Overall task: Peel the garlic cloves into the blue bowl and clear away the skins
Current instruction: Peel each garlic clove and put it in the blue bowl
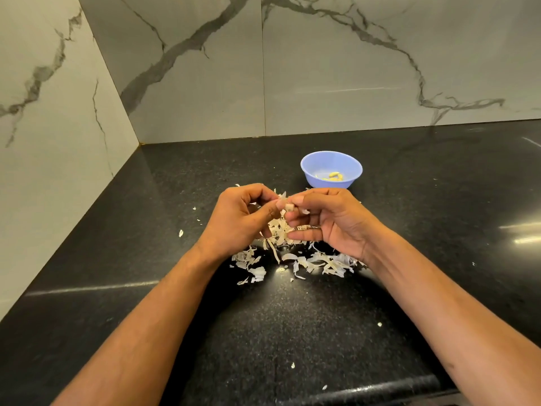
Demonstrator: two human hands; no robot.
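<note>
Closest to the camera is the rounded front edge of the black granite countertop (366, 389), speckled, with a few stray white crumbs on it, and both bare forearms come in over it from the bottom corners. Going left to right: the side wall is grey-veined marble tile (58, 112), and it meets the back wall at the corner of the counter. A couple of loose skin flakes sit off on their own left of the hands. The left hand (237, 218) has its fingers curled in, with the thumb tip and fingertips pinching a garlic clove (289, 207) held up above the counter. The right hand (333, 218) meets it from the other side, thumb and forefinger pinched on the same clove where a bit of papery skin sticks up, while its lower fingers stretch out straight below. Right under and in front of both hands is the messy pile of garlic skins (292, 256), spread across the counter between the wrists. Behind the right hand, a bit further back on the counter, stands the blue bowl (331, 168), upright, with a few yellowish peeled cloves (335, 175) lying in the bottom.
</note>
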